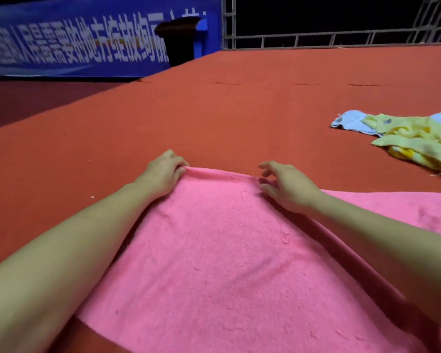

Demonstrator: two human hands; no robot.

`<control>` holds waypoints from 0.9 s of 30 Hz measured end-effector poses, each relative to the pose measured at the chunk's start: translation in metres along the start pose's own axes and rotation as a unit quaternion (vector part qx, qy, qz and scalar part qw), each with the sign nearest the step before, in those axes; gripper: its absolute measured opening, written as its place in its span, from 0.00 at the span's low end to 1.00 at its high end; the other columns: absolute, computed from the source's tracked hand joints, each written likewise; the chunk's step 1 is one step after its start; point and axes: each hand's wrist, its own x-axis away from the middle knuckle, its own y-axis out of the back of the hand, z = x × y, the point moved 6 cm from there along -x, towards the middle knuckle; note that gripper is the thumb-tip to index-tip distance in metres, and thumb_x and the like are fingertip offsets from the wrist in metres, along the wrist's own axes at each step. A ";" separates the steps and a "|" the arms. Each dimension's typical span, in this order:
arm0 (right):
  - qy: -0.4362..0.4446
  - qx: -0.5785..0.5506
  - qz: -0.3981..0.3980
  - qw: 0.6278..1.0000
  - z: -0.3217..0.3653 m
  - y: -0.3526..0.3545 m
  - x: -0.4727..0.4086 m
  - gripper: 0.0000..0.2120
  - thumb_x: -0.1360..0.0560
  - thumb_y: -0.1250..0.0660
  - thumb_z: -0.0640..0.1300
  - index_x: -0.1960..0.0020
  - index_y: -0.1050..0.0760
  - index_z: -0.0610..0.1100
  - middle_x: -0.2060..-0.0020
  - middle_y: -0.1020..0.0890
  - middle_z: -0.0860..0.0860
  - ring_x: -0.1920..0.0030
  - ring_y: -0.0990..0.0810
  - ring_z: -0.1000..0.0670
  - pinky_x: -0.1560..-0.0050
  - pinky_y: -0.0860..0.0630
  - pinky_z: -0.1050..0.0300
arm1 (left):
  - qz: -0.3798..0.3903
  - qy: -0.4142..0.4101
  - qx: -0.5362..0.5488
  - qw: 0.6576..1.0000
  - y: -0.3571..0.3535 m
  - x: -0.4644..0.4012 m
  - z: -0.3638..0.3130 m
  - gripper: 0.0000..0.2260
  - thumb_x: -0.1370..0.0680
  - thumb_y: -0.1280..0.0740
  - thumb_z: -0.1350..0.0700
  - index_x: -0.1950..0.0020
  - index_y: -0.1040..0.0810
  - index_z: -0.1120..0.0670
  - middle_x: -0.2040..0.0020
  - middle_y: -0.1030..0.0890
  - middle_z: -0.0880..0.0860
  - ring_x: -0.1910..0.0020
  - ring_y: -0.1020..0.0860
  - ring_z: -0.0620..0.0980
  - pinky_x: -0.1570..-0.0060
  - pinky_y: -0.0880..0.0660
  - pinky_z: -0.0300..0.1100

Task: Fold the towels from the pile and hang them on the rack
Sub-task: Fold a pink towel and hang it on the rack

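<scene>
A fluffy pink terry-cloth towel point(222, 250) lies spread flat, its nap a little pilled, its far edge doubled into a soft rolled fold. It rests on a broad red felt-covered surface point(214, 118), with a crumpled pile of pale yellow and light blue towels point(402, 135) well apart at the far right. Beyond stand a blue banner with white lettering point(87, 42), a dark bin point(180, 40) and a grey metal railing point(316, 38) against darkness. The left hand point(163, 175) pinches the folded edge at its left end; the right hand point(285, 186) sits at the right end, fingers loosely spread, fingertips touching the cloth.
</scene>
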 end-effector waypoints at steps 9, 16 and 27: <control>-0.016 -0.027 0.006 0.999 0.029 0.008 0.005 0.23 0.24 0.33 0.39 0.31 0.30 0.48 0.52 0.18 0.53 0.49 0.20 0.46 0.48 0.27 0.55 | -0.035 -0.051 0.103 0.993 0.071 0.047 -0.020 0.07 0.28 0.25 0.61 0.55 0.16 0.49 0.64 0.19 0.39 0.61 0.21 0.40 0.57 0.27 0.32; 0.021 -0.056 -0.017 0.998 0.058 0.037 0.060 0.21 0.23 0.32 0.40 0.32 0.29 0.51 0.58 0.19 0.58 0.59 0.21 0.52 0.53 0.25 0.54 | -0.065 -0.013 0.112 0.992 0.098 0.101 -0.009 0.05 0.29 0.23 0.58 0.55 0.14 0.51 0.60 0.15 0.46 0.58 0.19 0.46 0.53 0.24 0.42; 0.123 -0.054 0.009 0.991 0.157 0.030 0.186 0.27 0.27 0.29 0.46 0.31 0.34 0.59 0.60 0.22 0.67 0.66 0.25 0.60 0.62 0.24 0.55 | -0.072 0.001 0.114 0.991 0.088 0.245 0.007 0.03 0.27 0.27 0.53 0.54 0.14 0.50 0.54 0.17 0.45 0.54 0.21 0.41 0.49 0.26 0.39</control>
